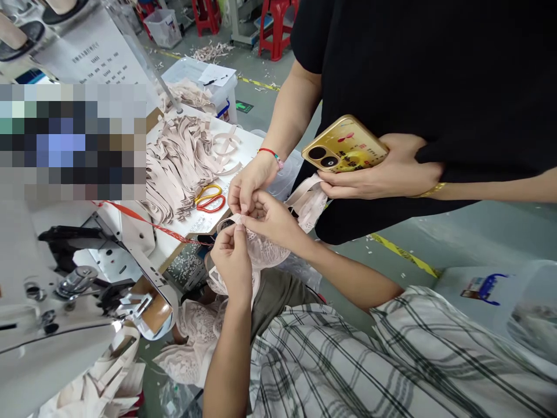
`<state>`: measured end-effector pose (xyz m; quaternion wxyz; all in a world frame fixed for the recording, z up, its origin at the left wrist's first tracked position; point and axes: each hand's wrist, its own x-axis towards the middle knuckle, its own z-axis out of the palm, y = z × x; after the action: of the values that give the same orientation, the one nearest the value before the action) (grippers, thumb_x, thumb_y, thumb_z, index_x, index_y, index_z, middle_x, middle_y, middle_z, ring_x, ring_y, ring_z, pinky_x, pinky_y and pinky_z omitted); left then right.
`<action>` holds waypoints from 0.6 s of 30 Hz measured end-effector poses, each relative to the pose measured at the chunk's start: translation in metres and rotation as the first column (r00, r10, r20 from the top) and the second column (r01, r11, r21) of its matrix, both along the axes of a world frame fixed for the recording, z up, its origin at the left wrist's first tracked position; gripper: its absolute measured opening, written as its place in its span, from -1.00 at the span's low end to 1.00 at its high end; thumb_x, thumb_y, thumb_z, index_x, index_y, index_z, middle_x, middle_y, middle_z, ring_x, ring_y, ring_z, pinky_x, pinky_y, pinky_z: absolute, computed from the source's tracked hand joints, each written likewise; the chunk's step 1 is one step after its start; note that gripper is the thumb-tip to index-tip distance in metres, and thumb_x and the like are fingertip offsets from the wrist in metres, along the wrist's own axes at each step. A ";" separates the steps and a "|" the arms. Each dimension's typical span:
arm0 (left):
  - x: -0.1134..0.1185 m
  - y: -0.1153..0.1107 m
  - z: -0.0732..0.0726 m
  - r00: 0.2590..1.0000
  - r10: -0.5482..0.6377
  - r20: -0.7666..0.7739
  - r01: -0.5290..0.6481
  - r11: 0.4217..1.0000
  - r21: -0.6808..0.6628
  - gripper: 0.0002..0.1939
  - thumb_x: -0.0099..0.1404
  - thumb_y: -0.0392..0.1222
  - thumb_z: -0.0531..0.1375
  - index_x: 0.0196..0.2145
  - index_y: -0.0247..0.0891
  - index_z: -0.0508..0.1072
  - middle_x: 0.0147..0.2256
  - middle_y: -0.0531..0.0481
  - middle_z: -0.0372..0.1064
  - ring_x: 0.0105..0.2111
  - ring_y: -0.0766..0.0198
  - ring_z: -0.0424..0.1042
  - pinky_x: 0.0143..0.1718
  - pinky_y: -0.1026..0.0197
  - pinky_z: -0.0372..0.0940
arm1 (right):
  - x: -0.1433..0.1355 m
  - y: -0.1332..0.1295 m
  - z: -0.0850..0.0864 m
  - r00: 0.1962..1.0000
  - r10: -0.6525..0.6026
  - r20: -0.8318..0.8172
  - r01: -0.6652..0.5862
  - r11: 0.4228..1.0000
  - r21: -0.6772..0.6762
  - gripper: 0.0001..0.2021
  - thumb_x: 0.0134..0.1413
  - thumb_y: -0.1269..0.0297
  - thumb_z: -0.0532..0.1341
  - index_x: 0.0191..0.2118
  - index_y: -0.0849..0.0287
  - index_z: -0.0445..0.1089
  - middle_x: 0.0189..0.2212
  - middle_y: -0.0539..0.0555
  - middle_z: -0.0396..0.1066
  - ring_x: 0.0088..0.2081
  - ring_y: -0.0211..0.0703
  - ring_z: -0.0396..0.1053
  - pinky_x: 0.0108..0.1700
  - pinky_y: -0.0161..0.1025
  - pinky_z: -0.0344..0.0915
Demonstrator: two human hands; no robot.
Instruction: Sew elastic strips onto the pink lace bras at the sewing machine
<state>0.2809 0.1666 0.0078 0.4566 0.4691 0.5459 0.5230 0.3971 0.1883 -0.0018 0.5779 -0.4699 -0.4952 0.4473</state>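
My left hand [231, 258] is closed, its thumb and fingers pinching the edge of a pale pink lace bra [267, 251]. Beside it, my right hand [276, 220] pinches the same bra close to the left fingertips. The lace cups hang below my hands over my lap. A co-worker's hand [252, 180], with a red cord at the wrist, reaches in and touches or nearly touches the pinched spot. The co-worker's other hand [383, 174] holds a gold phone [346, 145] and a pale pink lace-and-strap piece [311, 203].
A sewing machine [78, 284] stands at the left. On the white table [226, 168] lie a heap of pale strips [178, 162] and scissors [209, 199] with yellow and red handles. More lace pieces [191, 342] hang below. Plastic bins [470, 290] and red stools [276, 29] stand around.
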 end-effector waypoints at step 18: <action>0.003 -0.001 0.003 0.999 0.014 -0.050 -0.012 0.999 0.037 -0.81 0.28 -0.13 0.25 -0.33 -0.32 0.57 -0.42 0.02 0.48 -0.41 0.35 0.39 -0.34 0.34 0.26 | 0.000 0.003 0.000 0.987 0.039 -0.155 -0.047 0.998 -0.050 -0.83 0.01 0.34 0.27 -0.25 0.17 0.31 -0.32 -0.05 0.37 -0.31 -0.29 0.32 -0.26 -0.33 0.23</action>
<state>0.2836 0.1656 0.0112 0.4307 0.4869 0.5505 0.5239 0.3968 0.1912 -0.0018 0.5918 -0.4383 -0.4472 0.5077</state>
